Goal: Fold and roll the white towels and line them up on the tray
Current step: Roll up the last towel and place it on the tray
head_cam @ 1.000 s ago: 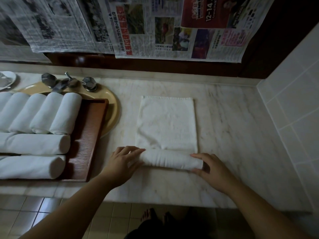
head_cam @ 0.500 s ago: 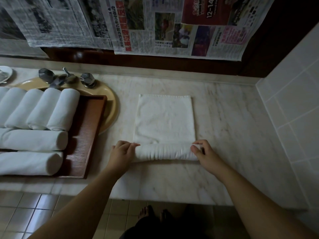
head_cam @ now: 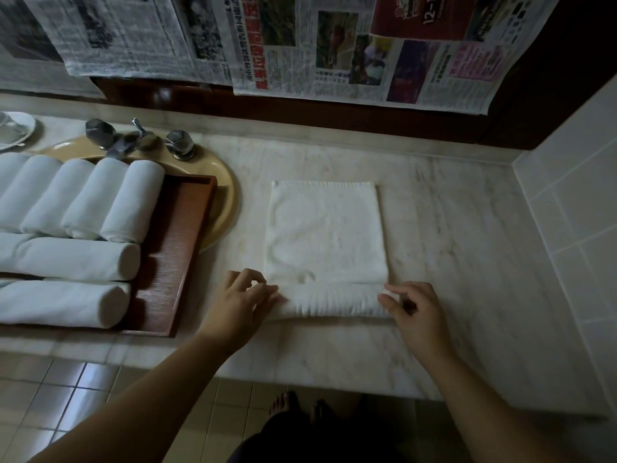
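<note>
While hands roll a towel (head_cam: pixel 327 248), tray (head_cam: pixel 173 262) holding rolled towels (head_cam: pixel 66 259)

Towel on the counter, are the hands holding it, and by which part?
Yes. Both hands hold the towel by its rolled near edge: the left hand pinches the roll's left end, the right hand its right end.

Dim indoor view, wide-angle, soft overall.
Low, flat light; corners fall to near black. Faint sheen on floor tiles (head_cam: pixel 83 389) lower left. Soft shadows beside rolled towels (head_cam: pixel 71 259) on the tray (head_cam: pixel 173 262). Straight edges bow outward; newspaper (head_cam: pixel 334 45) print blurred, fingers slightly smeared.
</note>
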{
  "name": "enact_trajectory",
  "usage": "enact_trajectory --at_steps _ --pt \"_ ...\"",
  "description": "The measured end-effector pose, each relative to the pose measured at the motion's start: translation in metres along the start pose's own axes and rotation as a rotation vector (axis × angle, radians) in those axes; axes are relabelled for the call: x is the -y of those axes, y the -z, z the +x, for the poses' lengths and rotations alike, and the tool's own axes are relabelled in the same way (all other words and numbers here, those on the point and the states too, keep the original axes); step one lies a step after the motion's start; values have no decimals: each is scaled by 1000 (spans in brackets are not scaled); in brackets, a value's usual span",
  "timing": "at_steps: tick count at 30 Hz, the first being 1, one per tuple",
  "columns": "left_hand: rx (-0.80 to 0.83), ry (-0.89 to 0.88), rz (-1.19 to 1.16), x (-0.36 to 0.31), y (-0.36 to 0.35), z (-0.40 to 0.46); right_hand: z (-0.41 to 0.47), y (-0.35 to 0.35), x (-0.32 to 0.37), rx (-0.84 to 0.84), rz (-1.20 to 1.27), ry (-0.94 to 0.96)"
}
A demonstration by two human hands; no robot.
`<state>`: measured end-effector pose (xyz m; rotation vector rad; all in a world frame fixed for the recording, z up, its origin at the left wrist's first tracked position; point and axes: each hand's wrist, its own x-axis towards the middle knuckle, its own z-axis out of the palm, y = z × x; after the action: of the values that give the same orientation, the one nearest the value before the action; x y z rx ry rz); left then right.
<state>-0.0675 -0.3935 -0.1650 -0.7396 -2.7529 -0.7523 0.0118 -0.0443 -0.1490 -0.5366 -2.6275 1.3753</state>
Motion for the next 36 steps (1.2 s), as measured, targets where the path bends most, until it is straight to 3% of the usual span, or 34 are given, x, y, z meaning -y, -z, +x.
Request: enact_trajectory --at_steps 5,9,13,17,21,24,28,30,33,36 --pt "85 -83 114 0 1 -20 -7 15 -2 161 -43 92" --pt "109 99 101 -7 -8 -27 3 25 4 328 -67 35" --pt "188 283 -26 -14 -8 -19 25 20 7 390 -153 -27" --pt "209 462 -270 -15 -4 -5 47 9 17 393 -159 -97" --pt "122 713 -565 -20 -2 9 66 0 24 382 -16 -217" --pt "31 865 -672 -31 0 21 82 -8 29 335 34 -356" --pt "-53 995 -698 -39 -3 40 99 -15 35 207 -102 -318" --pt "-67 918 -445 -40 -4 42 98 -16 37 169 -150 -242" --pt "-113 544 51 -37 -8 32 82 -12 33 99 -288 -58" --pt "-70 266 136 -25 -9 16 58 3 18 211 -186 75"
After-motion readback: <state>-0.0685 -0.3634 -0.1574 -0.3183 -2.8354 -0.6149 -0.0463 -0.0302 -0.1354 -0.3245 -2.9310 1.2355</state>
